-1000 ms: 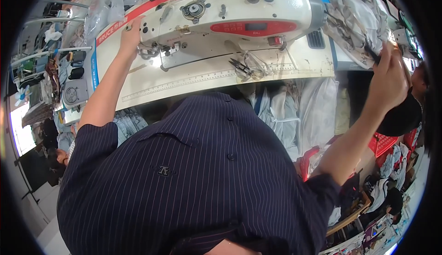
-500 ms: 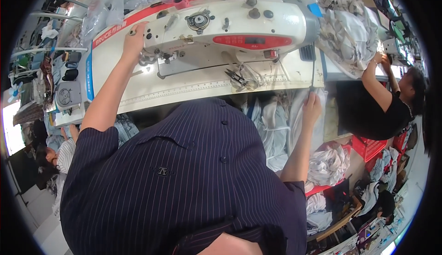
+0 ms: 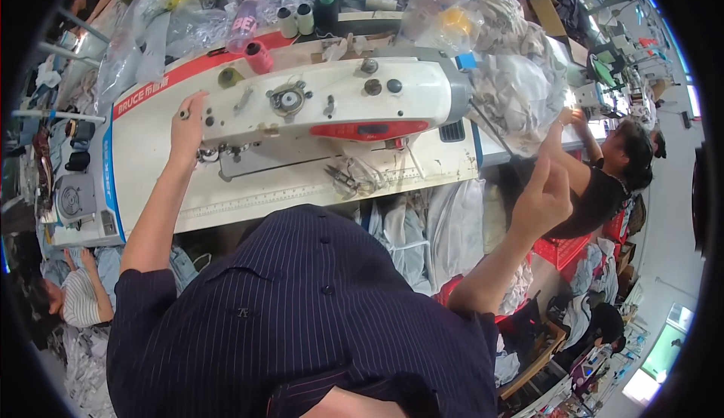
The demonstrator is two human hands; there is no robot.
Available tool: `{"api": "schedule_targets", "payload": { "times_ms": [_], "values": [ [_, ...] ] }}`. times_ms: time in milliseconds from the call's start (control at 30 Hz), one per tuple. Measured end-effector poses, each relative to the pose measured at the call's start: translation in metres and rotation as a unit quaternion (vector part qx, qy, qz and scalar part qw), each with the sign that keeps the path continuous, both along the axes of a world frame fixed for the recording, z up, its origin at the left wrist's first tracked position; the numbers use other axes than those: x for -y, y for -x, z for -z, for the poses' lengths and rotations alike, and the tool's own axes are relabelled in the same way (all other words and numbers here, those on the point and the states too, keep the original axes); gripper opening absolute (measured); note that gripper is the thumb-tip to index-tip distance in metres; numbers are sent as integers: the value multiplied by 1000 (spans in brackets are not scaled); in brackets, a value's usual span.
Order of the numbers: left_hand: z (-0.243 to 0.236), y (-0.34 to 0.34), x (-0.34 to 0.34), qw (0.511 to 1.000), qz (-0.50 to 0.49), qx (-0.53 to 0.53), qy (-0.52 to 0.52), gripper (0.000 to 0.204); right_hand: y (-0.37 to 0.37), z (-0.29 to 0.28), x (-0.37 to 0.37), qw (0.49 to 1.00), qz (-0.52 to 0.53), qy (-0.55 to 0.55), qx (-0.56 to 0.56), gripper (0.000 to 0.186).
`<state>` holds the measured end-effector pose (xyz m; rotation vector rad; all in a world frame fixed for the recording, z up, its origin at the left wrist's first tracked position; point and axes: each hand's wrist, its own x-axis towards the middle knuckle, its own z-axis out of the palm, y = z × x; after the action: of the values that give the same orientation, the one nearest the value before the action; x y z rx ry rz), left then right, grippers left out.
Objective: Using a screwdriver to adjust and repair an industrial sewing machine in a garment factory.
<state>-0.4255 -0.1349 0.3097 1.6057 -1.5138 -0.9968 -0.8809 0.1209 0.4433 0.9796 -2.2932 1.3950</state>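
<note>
sewing machine [image 3: 324, 105] lies lengthwise left to right; left hand [image 3: 187, 125] flat on it, right hand [image 3: 541, 199] loosely closed, empty.

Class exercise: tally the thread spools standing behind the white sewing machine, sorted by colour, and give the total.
Pink spool: 1
Pale spools: 2
Dark green spool: 1
Total: 4

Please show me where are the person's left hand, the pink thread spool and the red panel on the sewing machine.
left hand [image 3: 188, 120], head view, back of the hand.
pink thread spool [image 3: 259, 56], head view, its side.
red panel [image 3: 367, 130], head view, middle of the panel.
</note>
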Motion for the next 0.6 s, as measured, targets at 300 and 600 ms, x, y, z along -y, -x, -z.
{"api": "schedule_targets", "payload": {
  "times_ms": [300, 600],
  "values": [
    [-2, -4, -4, 999, -22, -14, -37, 34, 41, -66, 139, 974, -20, 19, -225, 33],
    [-13, 3, -6, 1000, -8, 30, 5, 33, 116, -30, 361, 946, -29, -168, -275, 50]
  ]
}}
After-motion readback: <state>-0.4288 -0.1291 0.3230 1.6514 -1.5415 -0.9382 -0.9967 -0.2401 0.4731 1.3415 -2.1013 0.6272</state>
